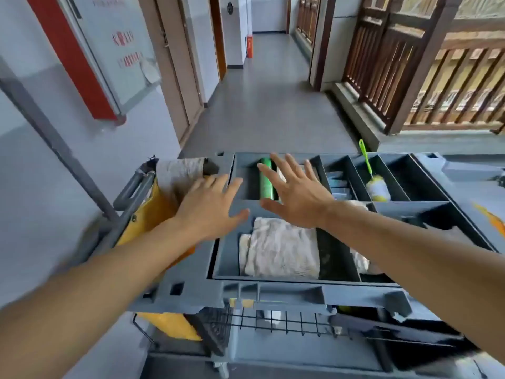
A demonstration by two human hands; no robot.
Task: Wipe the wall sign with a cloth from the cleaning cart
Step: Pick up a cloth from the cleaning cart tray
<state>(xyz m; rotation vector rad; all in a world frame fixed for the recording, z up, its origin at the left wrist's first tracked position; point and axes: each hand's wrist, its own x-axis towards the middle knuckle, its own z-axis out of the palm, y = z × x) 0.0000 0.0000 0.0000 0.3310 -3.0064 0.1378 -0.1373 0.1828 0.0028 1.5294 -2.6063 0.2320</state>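
A grey cleaning cart (273, 294) stands in front of me with a divided top tray. A folded white cloth (281, 250) lies in the near compartment. Both my hands hover flat above the tray, fingers spread, holding nothing. My left hand (210, 206) is over the tray's left edge, beside a grey cloth (177, 173) draped over the cart's handle. My right hand (295, 195) is above the divider, just beyond the white cloth. The wall sign (109, 50), a glassy panel with a red border and red lettering, hangs on the left wall.
A green roll (266, 181) and a green-handled duster (375, 187) lie in the far compartments. A yellow bag (153, 214) hangs at the cart's left. A grey pole (54, 140) leans along the left wall. A corridor runs ahead, with wooden railings (410, 64) on the right.
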